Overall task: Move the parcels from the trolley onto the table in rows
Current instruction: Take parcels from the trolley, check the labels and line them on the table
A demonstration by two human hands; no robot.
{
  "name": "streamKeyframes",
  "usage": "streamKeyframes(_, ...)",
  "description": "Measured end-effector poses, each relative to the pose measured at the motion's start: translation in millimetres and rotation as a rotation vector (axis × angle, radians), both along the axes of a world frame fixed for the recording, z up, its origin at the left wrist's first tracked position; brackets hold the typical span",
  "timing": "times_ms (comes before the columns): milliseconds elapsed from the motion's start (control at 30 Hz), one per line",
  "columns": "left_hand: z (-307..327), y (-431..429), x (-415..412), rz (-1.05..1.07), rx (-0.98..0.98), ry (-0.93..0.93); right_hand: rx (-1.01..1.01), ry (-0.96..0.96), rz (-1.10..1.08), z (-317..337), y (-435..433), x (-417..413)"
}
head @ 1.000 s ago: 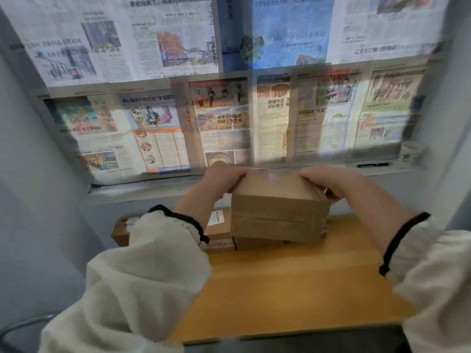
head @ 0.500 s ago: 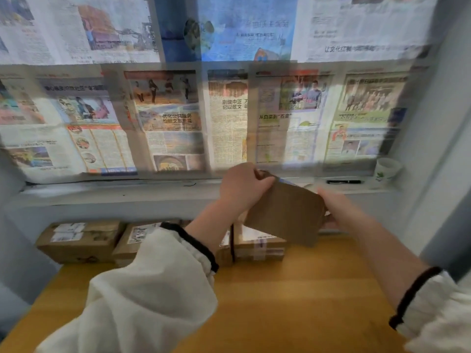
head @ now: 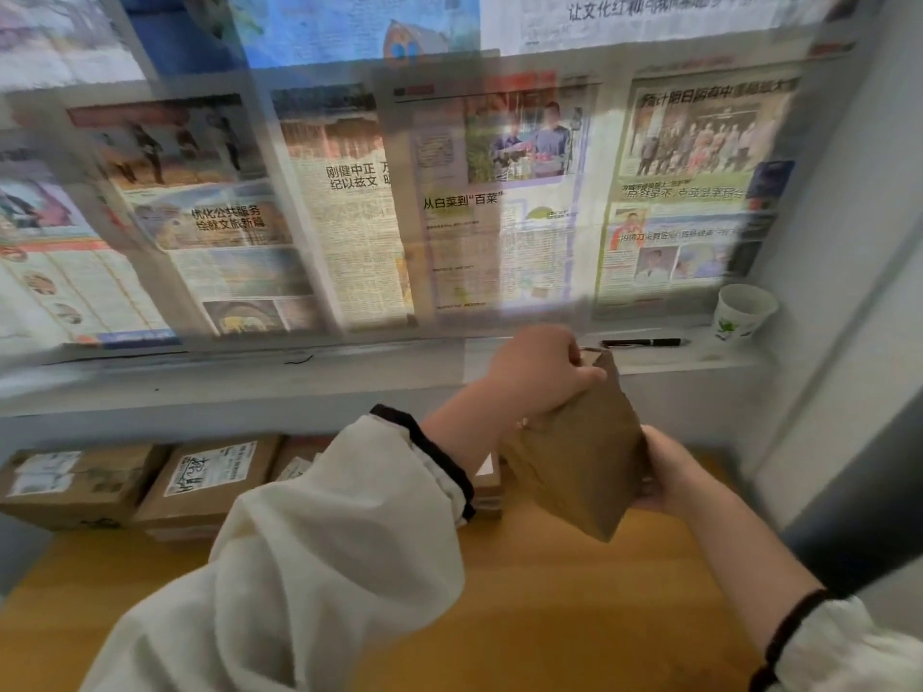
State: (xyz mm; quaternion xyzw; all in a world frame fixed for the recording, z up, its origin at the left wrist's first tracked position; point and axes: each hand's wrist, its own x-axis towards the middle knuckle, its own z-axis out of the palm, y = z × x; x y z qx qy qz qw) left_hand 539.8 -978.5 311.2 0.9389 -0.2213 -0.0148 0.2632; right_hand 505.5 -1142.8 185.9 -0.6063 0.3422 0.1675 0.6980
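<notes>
I hold a brown cardboard parcel (head: 582,452) tilted steeply on edge above the right back part of the wooden table (head: 524,616). My left hand (head: 539,372) grips its upper end and my right hand (head: 669,472) cups its lower right side. Along the table's back edge lies a row of parcels: one at the far left (head: 75,484), a second with a printed label (head: 210,479), and a third (head: 299,459) mostly hidden behind my left sleeve. The trolley is out of view.
A ledge (head: 349,372) runs above the row, under a window covered with newspapers (head: 399,192). On the ledge at right lie a black pen (head: 642,342) and a paper cup (head: 741,312). A grey wall (head: 849,292) closes off the right side.
The parcel has gone from flat in both hands to tilted steeply on edge and shifted right. My view swung right and closer, bringing the row's left parcels into sight.
</notes>
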Motion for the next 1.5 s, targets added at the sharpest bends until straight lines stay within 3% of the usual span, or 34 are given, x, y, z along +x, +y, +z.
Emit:
streamKeyframes(67,-20,6,9,0.067,-0.056,0.037,-0.105,-0.06,-0.082,-5,-7,6)
streamKeyframes(200,-91,30,14,0.299,-0.226,0.357,-0.624,-0.323,-0.104,-20,-13,12)
streamKeyframes(367,-174,41,4,0.536,-0.367,0.554,-0.782,-0.433,0.067,-56,-3,14)
streamKeyframes(567,-212,38,22,0.654,-0.247,0.497,-0.672,-0.395,0.135,-92,1,24)
streamKeyframes(833,-231,41,42,0.583,0.081,0.327,-0.694,-0.349,0.189,-109,0,43)
streamKeyframes(1167,-230,42,43,0.546,0.048,0.255,-0.779,-0.219,0.23,-112,1,61)
streamKeyframes(1333,-222,52,41,0.414,0.047,0.226,-1.111,-0.178,0.383,-87,8,56)
streamKeyframes(1500,-201,99,30,0.416,0.026,0.124,-1.413,-0.435,0.624,-47,67,58)
